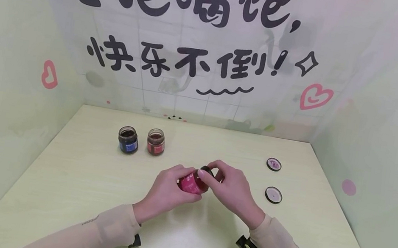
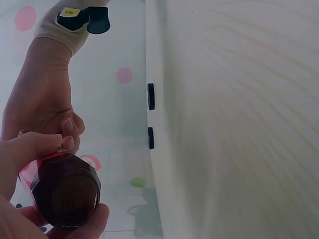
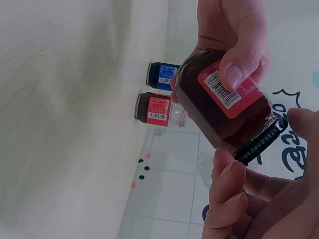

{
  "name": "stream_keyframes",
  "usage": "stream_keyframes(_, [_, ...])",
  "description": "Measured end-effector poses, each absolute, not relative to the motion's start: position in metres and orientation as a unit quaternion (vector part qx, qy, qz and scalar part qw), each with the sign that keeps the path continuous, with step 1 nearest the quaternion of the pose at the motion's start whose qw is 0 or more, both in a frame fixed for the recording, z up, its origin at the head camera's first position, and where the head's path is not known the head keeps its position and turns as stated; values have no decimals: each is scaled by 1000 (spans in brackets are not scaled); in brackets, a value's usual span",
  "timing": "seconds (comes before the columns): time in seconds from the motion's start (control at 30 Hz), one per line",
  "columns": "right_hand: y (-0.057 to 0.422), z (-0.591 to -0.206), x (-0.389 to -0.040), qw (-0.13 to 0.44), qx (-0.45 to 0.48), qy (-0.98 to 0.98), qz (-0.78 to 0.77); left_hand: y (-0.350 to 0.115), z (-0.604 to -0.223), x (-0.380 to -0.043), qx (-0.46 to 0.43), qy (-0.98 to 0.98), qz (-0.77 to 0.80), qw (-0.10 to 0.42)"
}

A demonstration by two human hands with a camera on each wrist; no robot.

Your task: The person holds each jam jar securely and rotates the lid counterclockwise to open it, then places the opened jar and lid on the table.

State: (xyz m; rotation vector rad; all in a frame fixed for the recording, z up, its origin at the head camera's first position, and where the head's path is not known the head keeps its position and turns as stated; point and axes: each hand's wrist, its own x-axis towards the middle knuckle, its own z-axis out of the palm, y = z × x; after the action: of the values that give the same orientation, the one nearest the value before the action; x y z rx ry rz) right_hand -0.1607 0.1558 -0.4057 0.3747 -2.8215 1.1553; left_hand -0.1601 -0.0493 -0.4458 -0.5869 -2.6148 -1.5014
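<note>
A glass jar (image 3: 199,99) with dark contents and a red-pink label is held tilted above the table, in front of me. My left hand (image 1: 170,188) grips the jar's body, with its thumb over the label in the right wrist view. My right hand (image 1: 233,189) holds the black lid (image 3: 261,139) at the jar's mouth between thumb and fingers. The lid still sits on the jar's rim; whether it is loose I cannot tell. In the left wrist view the jar's faceted base (image 2: 67,196) faces the camera.
Two lidless jars stand at the back left: a blue-labelled jar (image 1: 128,141) and a red-labelled jar (image 1: 156,142). On the right lie two lids, a farther lid (image 1: 274,164) and a nearer lid (image 1: 273,195), undersides up. Printed walls enclose the pale table (image 1: 77,191).
</note>
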Motion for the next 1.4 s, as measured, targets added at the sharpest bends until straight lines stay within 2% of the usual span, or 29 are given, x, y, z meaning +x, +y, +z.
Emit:
stream_keyframes(0.57, [156,-406,-161,16,124,-912,391,-49,-447,-158,-198,-854,-479,44])
stream_keyframes(1.4, [158,-409,-158,19,153,-891,426,-50,-448,-158,-190,-856,-477,56])
